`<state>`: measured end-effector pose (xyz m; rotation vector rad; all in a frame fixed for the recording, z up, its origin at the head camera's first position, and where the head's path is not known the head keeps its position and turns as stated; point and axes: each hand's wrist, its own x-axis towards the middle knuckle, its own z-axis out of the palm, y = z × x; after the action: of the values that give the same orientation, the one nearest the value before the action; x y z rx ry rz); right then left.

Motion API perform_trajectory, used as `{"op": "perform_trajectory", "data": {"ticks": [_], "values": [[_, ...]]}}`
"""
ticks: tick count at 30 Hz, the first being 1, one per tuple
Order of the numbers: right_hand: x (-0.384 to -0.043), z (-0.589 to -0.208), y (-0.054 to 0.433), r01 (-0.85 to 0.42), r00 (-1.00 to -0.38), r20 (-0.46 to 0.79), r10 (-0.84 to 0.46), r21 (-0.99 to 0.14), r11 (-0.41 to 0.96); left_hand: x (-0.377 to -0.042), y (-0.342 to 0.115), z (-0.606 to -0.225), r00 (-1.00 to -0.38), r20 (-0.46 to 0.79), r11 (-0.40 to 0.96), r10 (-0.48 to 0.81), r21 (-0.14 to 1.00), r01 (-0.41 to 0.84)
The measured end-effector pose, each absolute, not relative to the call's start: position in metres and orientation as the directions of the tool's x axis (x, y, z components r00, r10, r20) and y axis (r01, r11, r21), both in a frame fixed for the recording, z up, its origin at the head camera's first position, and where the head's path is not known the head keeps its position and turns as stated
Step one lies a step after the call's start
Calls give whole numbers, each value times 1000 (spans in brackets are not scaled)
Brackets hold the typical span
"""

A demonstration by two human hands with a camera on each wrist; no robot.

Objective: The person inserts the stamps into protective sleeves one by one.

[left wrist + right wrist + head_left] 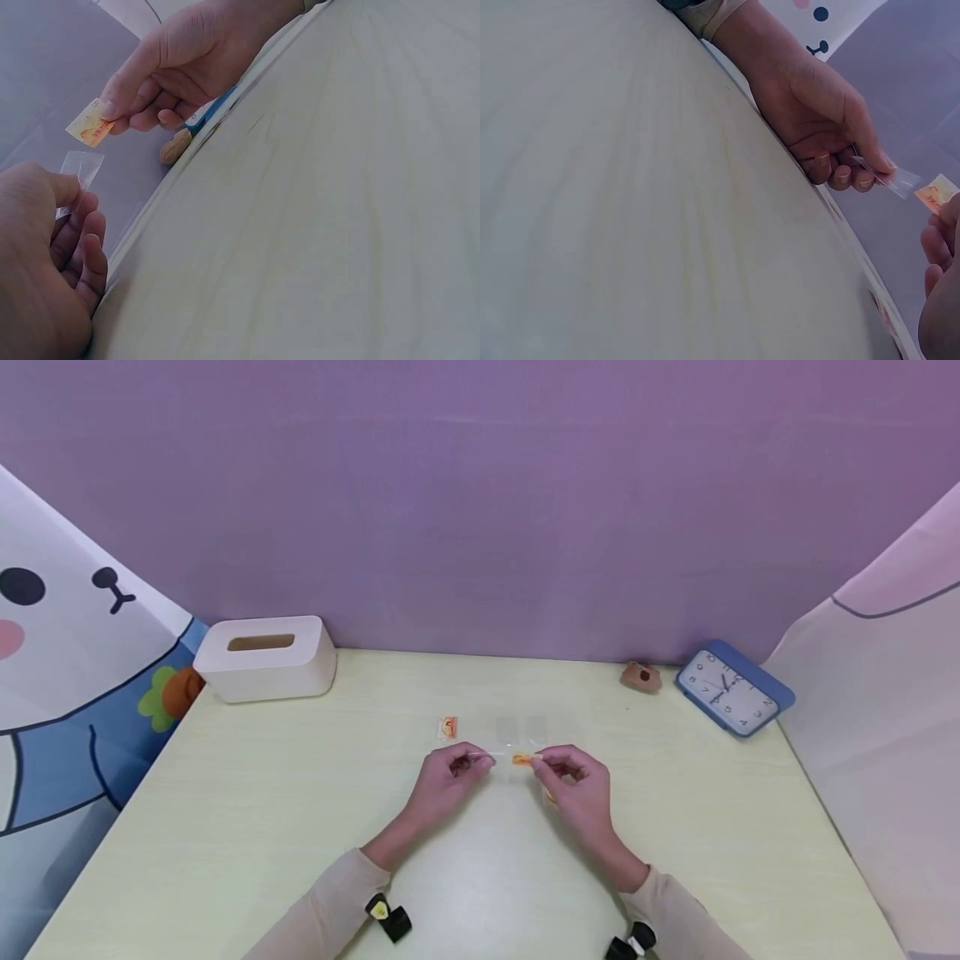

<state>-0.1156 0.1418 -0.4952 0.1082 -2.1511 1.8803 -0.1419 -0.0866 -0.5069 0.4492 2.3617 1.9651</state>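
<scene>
Over the middle of the table, my left hand [444, 781] pinches a small clear plastic sleeve [84, 166] between thumb and forefinger. Facing it, my right hand [583, 785] holds a small orange and yellow printed card [90, 126] by one end, thumb on top. In the right wrist view the card's free edge points at the mouth end of the sleeve, close to it. Just beyond the left hand lies a small orange-and-white card [448, 727] with a clear border. Another small printed piece [551, 797] shows partly under the right hand.
Two faint clear sleeves [522, 728] lie flat beyond the hands. A white tissue box [266, 681] stands at the back left. Toward the back right sit a small brown animal-like figure [637, 677] and a blue clock [731, 692]. A purple backdrop [480, 527] borders the table.
</scene>
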Motion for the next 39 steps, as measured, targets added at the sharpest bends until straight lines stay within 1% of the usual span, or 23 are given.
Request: {"op": "perform_trajectory", "data": {"ticks": [13, 22, 34, 39], "values": [[-115, -496, 142, -225, -964, 241, 117, -965, 134, -143, -87, -507, -961, 144, 164, 237, 969, 186], [-116, -498, 141, -241, -962, 255, 97, -961, 134, -142, -88, -508, -958, 163, 164, 237, 965, 204], [-116, -497, 142, -180, -977, 198, 82, -964, 194, -143, -88, -509, -958, 158, 142, 238, 971, 195], [-117, -498, 142, -178, -978, 197, 73, -961, 210, -142, -87, -508, -963, 139, 148, 232, 973, 176]]}}
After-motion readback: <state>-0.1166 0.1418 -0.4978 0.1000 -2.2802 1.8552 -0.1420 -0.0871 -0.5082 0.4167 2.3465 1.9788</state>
